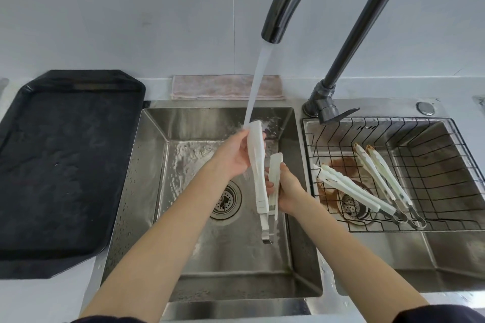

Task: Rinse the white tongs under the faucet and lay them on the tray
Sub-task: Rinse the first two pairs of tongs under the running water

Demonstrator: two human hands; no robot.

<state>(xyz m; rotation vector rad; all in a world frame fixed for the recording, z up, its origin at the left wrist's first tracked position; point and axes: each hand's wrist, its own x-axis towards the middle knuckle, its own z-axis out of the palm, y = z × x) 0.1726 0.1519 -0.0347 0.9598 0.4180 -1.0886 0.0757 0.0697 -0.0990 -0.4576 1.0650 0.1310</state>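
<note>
Head view: the white tongs (pixel 258 165) stand tips-up over the left sink (pixel 154 165), arms parted, metal hinge lowest. Water from the faucet (pixel 288 2) strikes the taller arm, gripped by the left hand (pixel 233 157); the right hand (pixel 287 189) fingers pinch the shorter arm. The black tray (pixel 65 165) lies on the worktop.

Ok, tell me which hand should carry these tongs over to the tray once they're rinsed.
Left, probably. The black tray lies left of the sink, on the left hand's side, and that hand already grips the tongs under the water. The right hand holds the other arm and would have to cross over.
</note>
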